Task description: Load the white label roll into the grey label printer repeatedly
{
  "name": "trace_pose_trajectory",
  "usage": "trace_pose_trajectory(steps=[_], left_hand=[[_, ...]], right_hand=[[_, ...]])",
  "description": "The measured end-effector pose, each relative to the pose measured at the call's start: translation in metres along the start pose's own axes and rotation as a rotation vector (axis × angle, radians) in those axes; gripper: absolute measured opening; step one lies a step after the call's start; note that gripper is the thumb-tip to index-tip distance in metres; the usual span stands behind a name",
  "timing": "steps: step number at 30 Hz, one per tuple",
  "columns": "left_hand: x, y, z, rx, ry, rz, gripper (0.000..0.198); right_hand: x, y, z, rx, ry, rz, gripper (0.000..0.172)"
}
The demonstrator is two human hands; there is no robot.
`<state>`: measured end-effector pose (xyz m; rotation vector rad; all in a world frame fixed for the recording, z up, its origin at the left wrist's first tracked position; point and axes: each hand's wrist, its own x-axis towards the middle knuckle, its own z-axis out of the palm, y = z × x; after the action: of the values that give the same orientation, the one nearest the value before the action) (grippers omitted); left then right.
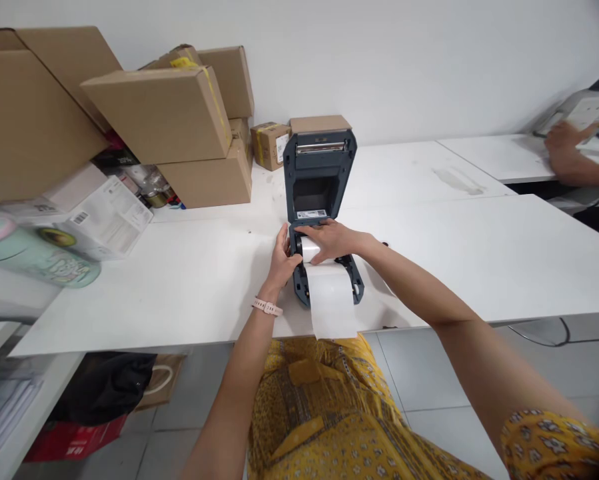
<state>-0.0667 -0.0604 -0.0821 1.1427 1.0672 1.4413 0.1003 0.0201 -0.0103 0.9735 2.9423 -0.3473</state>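
A dark grey label printer (320, 175) stands on the white table with its lid raised. Inside its base sits a white label roll (310, 249), and a strip of blank white labels (332, 300) runs forward from it past the table's front edge. My left hand (282, 260) grips the printer's left side wall, thumb over the rim beside the roll and fingers outside. From the right, my right hand (333, 240) reaches into the base and holds the roll, its fingers stretched across the back and its thumb at the front. The hand covers much of the roll's right part.
Cardboard boxes (159, 120) are stacked at the back left. A white carton (104, 217) and a mint-green bottle (44, 257) are nearer on the left. A small box (269, 145) stands behind the printer. Another person's hand (564, 143) is at the far right.
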Motion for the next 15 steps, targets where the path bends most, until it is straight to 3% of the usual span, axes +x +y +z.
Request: trace_pose_trajectory(steps=[4,7,11,15], left_hand=[[0.000,-0.003,-0.001,-0.018,0.016,-0.018,0.107],[0.001,-0.006,-0.002,0.003,0.022,-0.022,0.106],[0.002,-0.010,-0.004,0.066,-0.007,0.028,0.100],[0.002,-0.012,-0.006,0.087,-0.020,0.054,0.096]], right_hand=[[-0.001,0.008,-0.009,0.129,-0.051,-0.025,0.114],[-0.021,0.017,-0.028,0.378,-0.026,-0.151,0.114],[-0.062,0.037,-0.054,0.672,0.245,-0.207,0.115],[-0.092,0.068,-0.062,0.666,0.461,-0.079,0.120]])
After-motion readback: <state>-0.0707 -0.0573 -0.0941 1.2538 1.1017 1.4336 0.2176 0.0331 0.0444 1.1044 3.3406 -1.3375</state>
